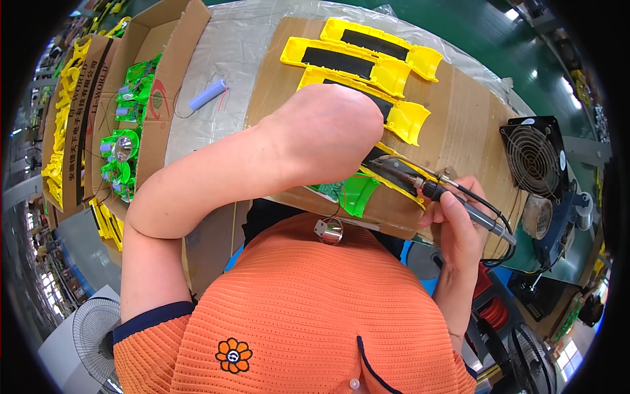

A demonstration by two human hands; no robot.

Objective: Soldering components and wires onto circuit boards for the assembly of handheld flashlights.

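Brown cardboard sheet (466, 125) on the bench, laid down to keep the top safe under hot work. Right hand (459, 226) wrapped tight round the soldering iron (453, 197), held like a pen, tip slanting up and left toward the green part (357, 194) with thin red wires. Left hand (331, 131) bent over the part, wrist up, fingers hidden, so cannot tell how it grips. Farther out, yellow shells (367, 59) lined up flat, a small black fan (535, 157) at the right, open boxes (141, 98) at the left.
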